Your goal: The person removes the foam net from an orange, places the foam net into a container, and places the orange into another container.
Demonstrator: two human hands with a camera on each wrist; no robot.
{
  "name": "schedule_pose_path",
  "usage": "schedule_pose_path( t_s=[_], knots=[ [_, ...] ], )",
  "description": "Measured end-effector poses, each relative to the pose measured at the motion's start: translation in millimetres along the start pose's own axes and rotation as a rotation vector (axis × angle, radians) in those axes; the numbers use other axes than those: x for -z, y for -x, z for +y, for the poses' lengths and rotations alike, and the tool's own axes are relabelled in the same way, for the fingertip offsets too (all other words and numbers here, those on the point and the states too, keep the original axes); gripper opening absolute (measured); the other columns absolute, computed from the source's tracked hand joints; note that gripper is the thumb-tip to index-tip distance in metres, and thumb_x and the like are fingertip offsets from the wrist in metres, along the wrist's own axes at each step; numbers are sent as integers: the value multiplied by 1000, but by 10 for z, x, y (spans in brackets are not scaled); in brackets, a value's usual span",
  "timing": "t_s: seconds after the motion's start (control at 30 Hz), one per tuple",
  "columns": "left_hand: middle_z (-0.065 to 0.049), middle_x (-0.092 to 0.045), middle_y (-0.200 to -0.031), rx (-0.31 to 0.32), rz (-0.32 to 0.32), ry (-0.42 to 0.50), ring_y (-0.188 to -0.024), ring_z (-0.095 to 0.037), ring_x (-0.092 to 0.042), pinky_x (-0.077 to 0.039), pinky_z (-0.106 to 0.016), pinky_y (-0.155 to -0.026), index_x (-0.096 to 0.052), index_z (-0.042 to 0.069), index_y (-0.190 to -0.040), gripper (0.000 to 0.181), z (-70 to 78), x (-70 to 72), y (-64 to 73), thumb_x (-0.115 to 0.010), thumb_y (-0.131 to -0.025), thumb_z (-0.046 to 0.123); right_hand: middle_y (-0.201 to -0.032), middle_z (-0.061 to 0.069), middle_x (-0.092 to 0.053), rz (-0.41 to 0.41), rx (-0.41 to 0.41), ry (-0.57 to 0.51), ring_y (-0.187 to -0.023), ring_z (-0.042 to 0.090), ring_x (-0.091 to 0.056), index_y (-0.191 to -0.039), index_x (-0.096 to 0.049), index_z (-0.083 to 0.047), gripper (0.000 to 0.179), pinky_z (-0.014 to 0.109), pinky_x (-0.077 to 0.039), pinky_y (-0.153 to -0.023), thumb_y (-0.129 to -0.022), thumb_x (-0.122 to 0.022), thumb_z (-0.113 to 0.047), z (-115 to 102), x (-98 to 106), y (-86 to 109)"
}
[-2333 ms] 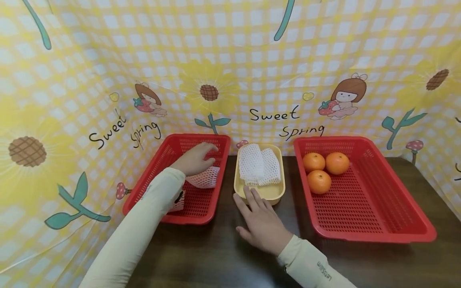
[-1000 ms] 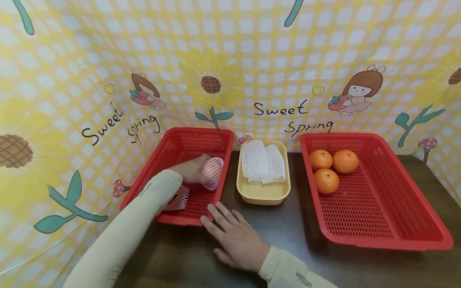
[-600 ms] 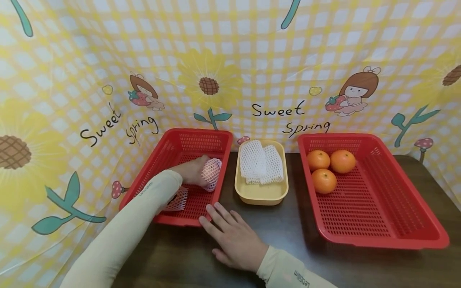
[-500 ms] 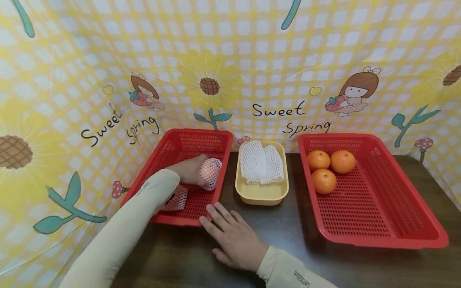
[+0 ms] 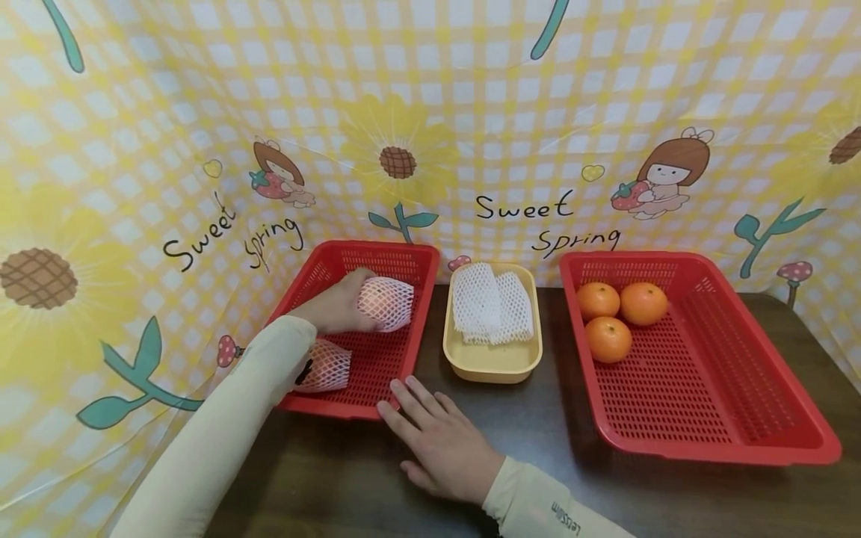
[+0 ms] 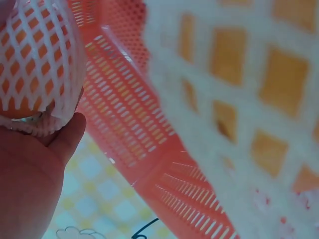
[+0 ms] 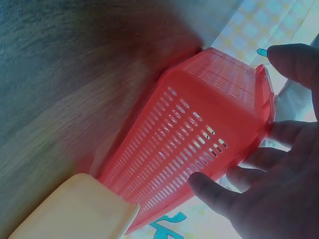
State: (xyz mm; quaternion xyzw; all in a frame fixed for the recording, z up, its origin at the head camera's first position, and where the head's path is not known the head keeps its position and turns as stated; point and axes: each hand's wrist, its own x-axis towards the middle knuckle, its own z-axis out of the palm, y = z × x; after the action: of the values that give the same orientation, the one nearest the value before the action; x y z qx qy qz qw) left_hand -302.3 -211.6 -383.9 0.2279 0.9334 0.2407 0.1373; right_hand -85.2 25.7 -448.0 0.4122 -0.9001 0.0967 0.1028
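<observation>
Inside the left red basket (image 5: 383, 373), my left hand (image 5: 341, 305) grips an orange in a white foam net (image 5: 385, 302). In the left wrist view, that netted orange (image 6: 37, 59) sits against the fingers, the net's gathered end near the thumb side. A second netted orange (image 5: 327, 366) lies in the basket beside my left wrist, and looms large as a blurred netted orange (image 6: 239, 84) close to that camera. My right hand (image 5: 447, 444) is spread, its fingertips at the basket's near right corner. The right wrist view shows the right hand (image 7: 269, 174) by the basket's rim.
A yellow tub (image 5: 494, 360) with white foam nets (image 5: 480, 302) stands between the baskets. The right red basket (image 5: 713, 452) has three bare oranges (image 5: 608, 340) in its far left corner. Patterned cloth (image 5: 511, 112) rises behind the dark wooden table (image 5: 350, 478).
My left hand, earlier over the basket with nothing gripped, took hold of the netted orange and has since shifted it slightly back and left. My right hand moved from the yellow tub to the basket's corner.
</observation>
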Motion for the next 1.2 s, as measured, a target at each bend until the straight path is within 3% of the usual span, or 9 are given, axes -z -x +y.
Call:
schedule_pose_path(
  t_s=[0.17, 0.3, 0.53, 0.97, 1.2],
  knots=[
    [-7, -51, -124, -47, 51, 56, -102, -25, -58, -49, -45, -87, -33, 14, -143, 90, 91, 63, 148, -86, -76, 43, -167, 13, -13, -13, -7, -6, -151, 32, -14, -161, -25, -15, 89, 51, -39, -106, -91, -72, -45, 1, 3, 9],
    [-4, -51, -126, -82, 103, 37, -104, -23, -56, -48, -46, -91, -35, 15, -144, 93, 113, 81, 246, -87, -75, 48, -166, 14, -13, -15, -5, -7, -151, 33, -15, -161, -25, -15, 90, 52, -39, -106, -91, -73, -45, 0, 6, 13],
    [-4, -51, -125, -160, 164, 50, -104, -22, -56, -49, -45, -88, -35, 14, -143, 91, 204, 108, 371, -89, -75, 41, -166, 14, -12, -7, -3, 4, -151, 33, -15, -161, -24, -14, 91, 51, -38, -107, -91, -73, -46, 8, -18, 13],
    [-2, -51, -123, -173, 137, 58, -102, -21, -56, -50, -44, -88, -34, 17, -142, 93, 510, 178, 511, -89, -73, 46, -167, 14, -9, -17, -7, -31, -151, 33, -13, -161, -23, -14, 89, 52, -36, -109, -92, -71, -44, 2, 15, 23],
    [-4, -52, -122, -183, 120, 75, -100, -22, -58, -52, -44, -84, -33, 17, -143, 92, 601, 182, 568, -88, -75, 46, -167, 14, -6, -33, -27, -37, -152, 34, -11, -163, -18, -18, 91, 55, -34, -110, -93, -70, -45, -12, 49, 74]
  ],
)
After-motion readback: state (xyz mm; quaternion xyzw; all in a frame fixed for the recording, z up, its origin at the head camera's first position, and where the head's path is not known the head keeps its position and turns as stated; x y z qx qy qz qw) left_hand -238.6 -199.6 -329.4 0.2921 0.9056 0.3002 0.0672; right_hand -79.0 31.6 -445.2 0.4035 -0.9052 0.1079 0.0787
